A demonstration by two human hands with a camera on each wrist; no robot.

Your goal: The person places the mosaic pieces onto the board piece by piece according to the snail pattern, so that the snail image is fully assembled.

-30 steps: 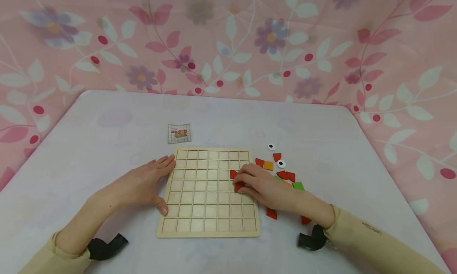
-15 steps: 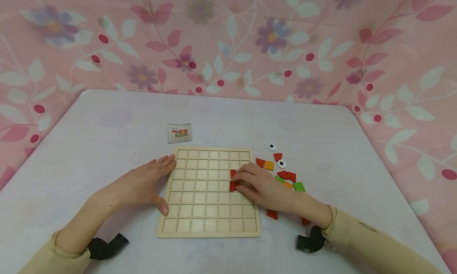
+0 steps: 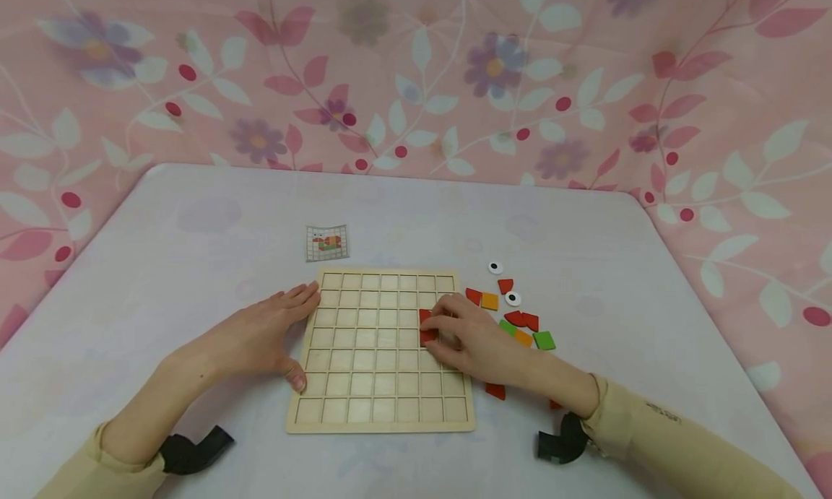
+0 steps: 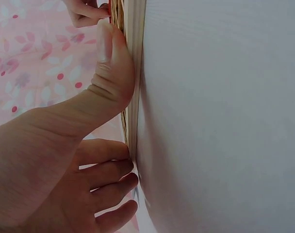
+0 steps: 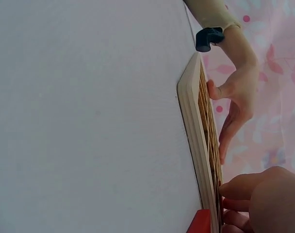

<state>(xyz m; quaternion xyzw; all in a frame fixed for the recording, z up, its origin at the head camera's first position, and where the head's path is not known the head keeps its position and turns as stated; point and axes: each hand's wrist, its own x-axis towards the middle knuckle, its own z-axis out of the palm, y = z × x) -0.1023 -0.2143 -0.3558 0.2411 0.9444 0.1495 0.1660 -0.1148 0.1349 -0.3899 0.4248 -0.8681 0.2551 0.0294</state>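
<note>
A square wooden grid board lies on the table. My left hand rests along its left edge, thumb near the front and fingers farther back, fairly straight. Over the board's right side, my right hand pinches a small red piece between thumb and fingers, down at a grid cell. Directly behind it another red piece sits in a cell, partly covered by the fingers. In the right wrist view, the thumb and fingers meet at the board's surface. The held piece's full outline is hidden.
Right of the board lie loose pieces: red curved ones, orange squares, green squares and two white eye discs. A small picture card lies behind the board. Black wrist mounts hang below both sleeves.
My right hand has shifted slightly left and back, bringing the red piece from across the grid line into line with the other red piece. My left hand has stayed still.
</note>
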